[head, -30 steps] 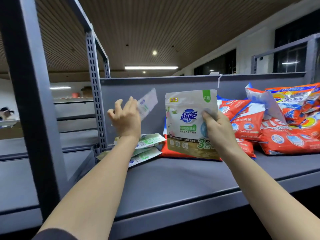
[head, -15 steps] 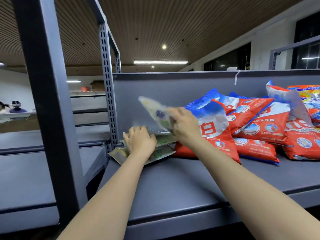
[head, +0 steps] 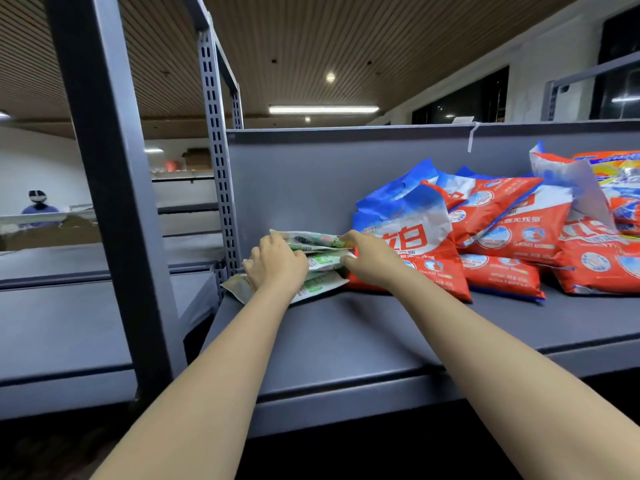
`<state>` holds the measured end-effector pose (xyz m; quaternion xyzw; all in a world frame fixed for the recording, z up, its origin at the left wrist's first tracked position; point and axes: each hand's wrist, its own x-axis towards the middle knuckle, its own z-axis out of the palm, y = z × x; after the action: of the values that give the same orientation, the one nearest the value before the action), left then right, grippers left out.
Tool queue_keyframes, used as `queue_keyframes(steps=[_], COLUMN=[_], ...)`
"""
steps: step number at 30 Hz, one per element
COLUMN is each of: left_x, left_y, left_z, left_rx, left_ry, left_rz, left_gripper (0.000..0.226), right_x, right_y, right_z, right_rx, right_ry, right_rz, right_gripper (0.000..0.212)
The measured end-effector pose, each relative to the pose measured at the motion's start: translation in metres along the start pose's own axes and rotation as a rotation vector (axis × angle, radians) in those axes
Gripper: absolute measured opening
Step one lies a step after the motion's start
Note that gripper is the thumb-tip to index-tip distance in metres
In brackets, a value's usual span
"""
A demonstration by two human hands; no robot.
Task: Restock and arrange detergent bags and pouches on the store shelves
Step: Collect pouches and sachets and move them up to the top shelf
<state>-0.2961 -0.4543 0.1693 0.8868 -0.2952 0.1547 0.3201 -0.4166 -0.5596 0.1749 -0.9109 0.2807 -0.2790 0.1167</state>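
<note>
Grey shelf (head: 381,341), left end — a flat stack of white-and-green pouches (head: 322,261) against the upright, red-and-blue detergent bags (head: 415,244) heaped just beside it to the right. Left hand (head: 277,268) rests on the stack, fingers curled over its edge; right hand (head: 370,261) appears to pinch the top pouch — fingertips hidden.

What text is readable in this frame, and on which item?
"白": large white character on the front red and blue detergent bag, beside the right hand.
"无残留": white print on a red bag behind it, faint.
Other print on the red bags: too small or blurred to read.
White and green pouches under the left hand: print blurred, unreadable.
Orange and yellow bag at far right: unreadable.
</note>
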Motion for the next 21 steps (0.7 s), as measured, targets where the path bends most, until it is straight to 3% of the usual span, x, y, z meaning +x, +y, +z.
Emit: queue_keyframes(steps=[15,21], left_x=[-0.127,-0.192], left_y=[-0.025,-0.056], left_z=[-0.065,-0.098], left_rx=[-0.005,-0.175], left_ry=[0.033,0.024], left_rz=[0.208,0.284], left_gripper=[0.036,0.034], right_x=[-0.133,-0.186], right_y=[-0.029,-0.059], right_z=[-0.024,-0.017], right_rx=[-0.041,-0.005], right_ry=[0.17,0.144], right_rz=[-0.165,-0.262], right_gripper=[0.043,0.044])
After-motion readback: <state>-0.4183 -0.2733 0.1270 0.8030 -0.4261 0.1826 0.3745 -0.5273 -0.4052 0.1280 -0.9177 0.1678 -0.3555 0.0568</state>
